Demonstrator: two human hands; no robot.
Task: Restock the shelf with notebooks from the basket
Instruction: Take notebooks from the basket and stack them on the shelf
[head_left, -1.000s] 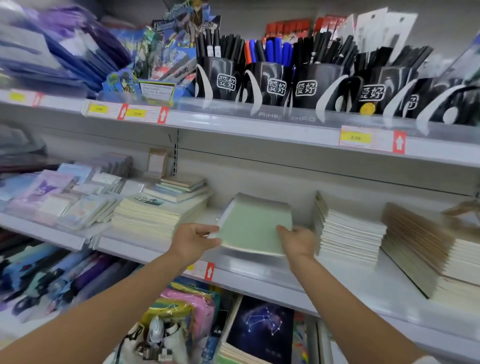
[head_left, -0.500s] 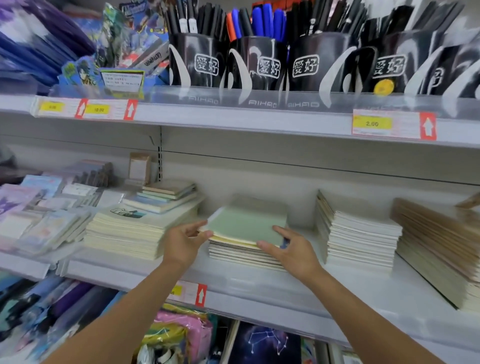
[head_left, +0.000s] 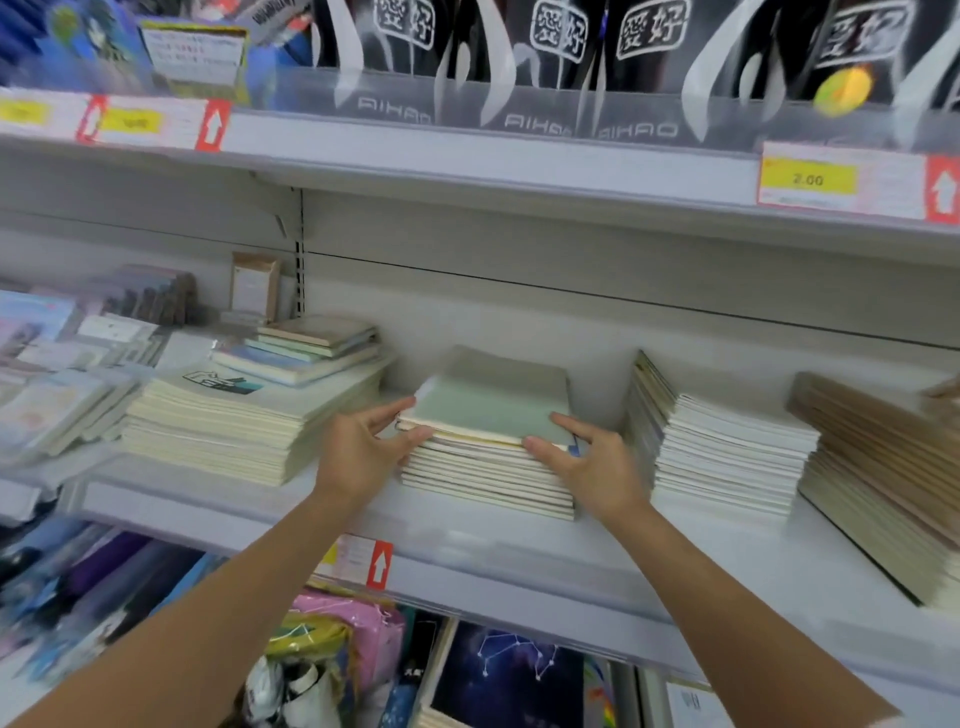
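We are pressing our left hand (head_left: 358, 452) against the left front corner of a pale green soft-covered notebook (head_left: 488, 410), with its fingers (head_left: 389, 408) lying nearly straight along the edge and the thumb touching the corner, not curling round anything. Our right hand (head_left: 597, 467) is bracing the right front corner likewise, with the thumb on the front edge and the fingers straight along the side. The notebook is lying flat on top of a stack of cream-paged notebooks (head_left: 483, 483) on the white metal shelf (head_left: 519, 556), between a wider cream pile (head_left: 234, 436) and a white-edged pile (head_left: 727, 457).
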